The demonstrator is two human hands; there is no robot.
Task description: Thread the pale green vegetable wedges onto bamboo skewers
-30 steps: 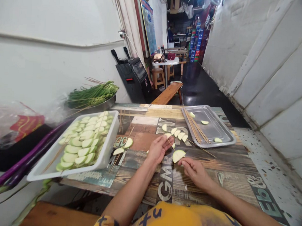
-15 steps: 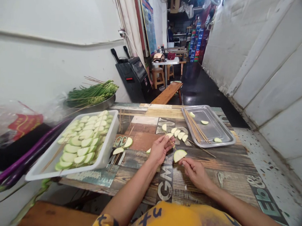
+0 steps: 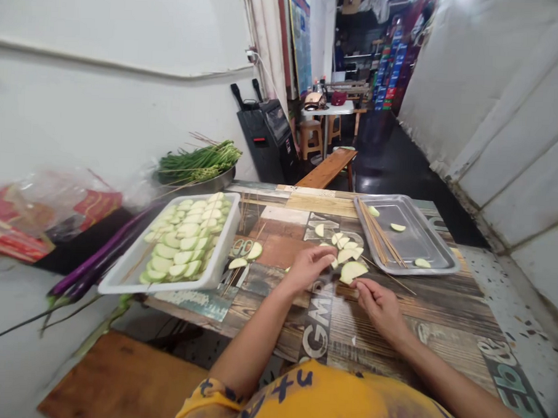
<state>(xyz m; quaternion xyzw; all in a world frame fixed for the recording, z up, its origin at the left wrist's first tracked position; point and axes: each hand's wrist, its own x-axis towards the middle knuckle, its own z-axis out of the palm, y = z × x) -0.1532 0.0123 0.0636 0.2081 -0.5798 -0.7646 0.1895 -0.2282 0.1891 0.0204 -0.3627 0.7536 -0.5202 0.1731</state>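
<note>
White walls fill the left and right sides of the frame; between them a dark, shiny floor runs to the upper centre, where the far end is dim and hard to make out. The table, printed with brown wood planks and pale letters, occupies the middle. Its near edge is partly covered by a yellow shirt with dark marks, which the bottom of the frame cuts off, as it does a brown wooden board at the lower left.

Left of centre stands a white plastic tray, filled with pale slices; it hides one end of the long purple eggplants. A shiny metal tray lies at the right of centre. Behind the white tray, green stalks cover most of a round steel bowl.

The left hand has its fingers drawn near the thumb; I cannot tell what is between them. The right hand is almost closed, with thumb and finger pinching the lower edge of a half-round, green-rimmed pale slice, just right of centre. Thin wooden skewers lie in the metal tray.
</note>
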